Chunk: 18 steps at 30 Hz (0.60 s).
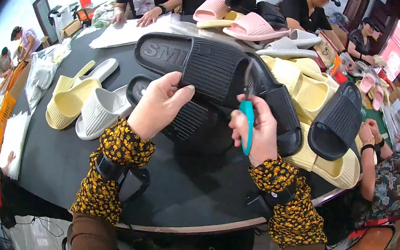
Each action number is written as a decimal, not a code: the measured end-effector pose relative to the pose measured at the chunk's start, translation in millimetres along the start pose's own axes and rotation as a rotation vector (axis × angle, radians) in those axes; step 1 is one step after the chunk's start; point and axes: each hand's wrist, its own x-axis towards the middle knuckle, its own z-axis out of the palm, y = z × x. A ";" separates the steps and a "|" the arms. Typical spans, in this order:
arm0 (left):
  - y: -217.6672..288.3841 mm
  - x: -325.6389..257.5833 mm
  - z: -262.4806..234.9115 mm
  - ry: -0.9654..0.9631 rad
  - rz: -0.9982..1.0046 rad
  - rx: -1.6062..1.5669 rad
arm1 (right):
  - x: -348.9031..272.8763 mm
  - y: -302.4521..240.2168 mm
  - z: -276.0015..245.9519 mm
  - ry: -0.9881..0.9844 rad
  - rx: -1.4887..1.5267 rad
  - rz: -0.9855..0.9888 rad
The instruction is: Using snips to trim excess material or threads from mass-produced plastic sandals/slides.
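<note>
My left hand grips a black ribbed slide sandal by the near edge of its strap, thumb on top, holding it sideways above the table. In my right hand is a pair of scissors with teal handles, fingers closed round them. Their blades point away from me and meet the sandal's toe-side edge. Beneath lies another black slide, partly hidden by my left hand and the held one. Two more black slides, one beside the scissors and one farther right, rest on yellow slides.
Yellow slides and grey slides lie on the black table at left. Pink slides top the far pile. White sheets lie under a person's hands across the table. Another person's hands are at right.
</note>
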 end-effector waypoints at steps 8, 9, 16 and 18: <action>9.1 2.9 -6.9 0.108 0.030 0.012 | 3.0 0.0 -8.3 0.147 -0.012 -0.077; 12.3 3.0 -7.9 0.126 0.037 0.007 | 3.4 0.0 -8.0 0.143 -0.011 -0.078; 15.6 -3.1 -19.8 0.080 0.051 0.275 | 6.0 2.1 -2.3 0.135 0.074 -0.115; 19.8 -7.6 -14.3 0.024 0.015 0.281 | 7.0 1.8 -5.8 0.154 0.161 -0.112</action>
